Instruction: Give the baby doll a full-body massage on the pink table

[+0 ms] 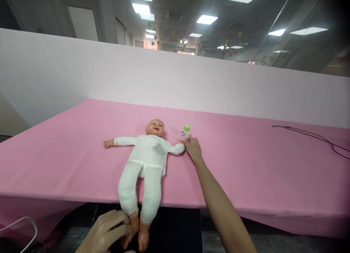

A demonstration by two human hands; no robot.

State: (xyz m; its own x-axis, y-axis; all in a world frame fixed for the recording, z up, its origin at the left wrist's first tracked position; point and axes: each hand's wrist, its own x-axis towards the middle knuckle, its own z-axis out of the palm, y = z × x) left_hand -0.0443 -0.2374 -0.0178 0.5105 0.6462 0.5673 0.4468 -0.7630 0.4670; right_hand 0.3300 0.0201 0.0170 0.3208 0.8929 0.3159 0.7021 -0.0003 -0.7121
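Observation:
A baby doll (150,150) lies face up on a pink-covered table, with a soft white body and bare plastic head, hands and feet. Its arms are spread, and its lower legs hang past the front edge. My right hand (194,150) is closed round the doll's hand at the end of the bent arm; the fingertips are partly hidden. Just behind that hand stands a small clear jar (185,131) with a green lid and a printed label. My left hand (109,229) is beside the doll's foot (133,227), fingers bent and somewhat apart, holding nothing visible.
The pink cloth (246,165) covers the table and drapes over its front edge. A thin black cable (314,134) lies at the far right. A white partition (169,81) rises behind the table. At lower left there is a white cable (32,223).

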